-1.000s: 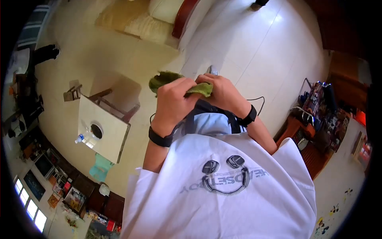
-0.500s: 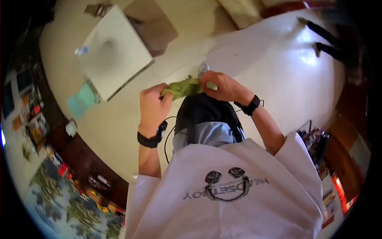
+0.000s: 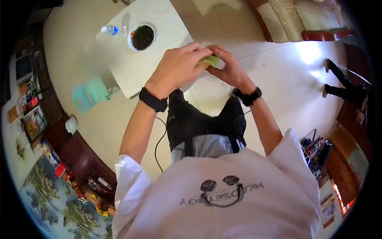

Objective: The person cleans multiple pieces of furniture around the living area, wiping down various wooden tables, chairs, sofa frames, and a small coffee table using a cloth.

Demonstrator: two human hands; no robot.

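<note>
Both hands meet in front of me above the floor, close to the corner of a small white table (image 3: 131, 63). My left hand (image 3: 179, 65) and my right hand (image 3: 227, 65) together close around a small green leafy piece (image 3: 210, 61), of which only a pale green bit shows between the fingers. Each wrist wears a black band. On the table stand a white bowl of dark green leaves (image 3: 142, 37) and a clear water bottle with a blue cap (image 3: 110, 30).
A teal stool (image 3: 89, 93) stands by the table's near side. A dark wooden cabinet (image 3: 75, 155) with clutter runs along the left. A cushioned wooden sofa (image 3: 294, 20) is at the top right. A cable (image 3: 159, 139) trails on the tiled floor.
The view has swung so the table with the bowl now lies just beyond my hands. My hands have closed together, folding the green leaf into a smaller bundle.
</note>
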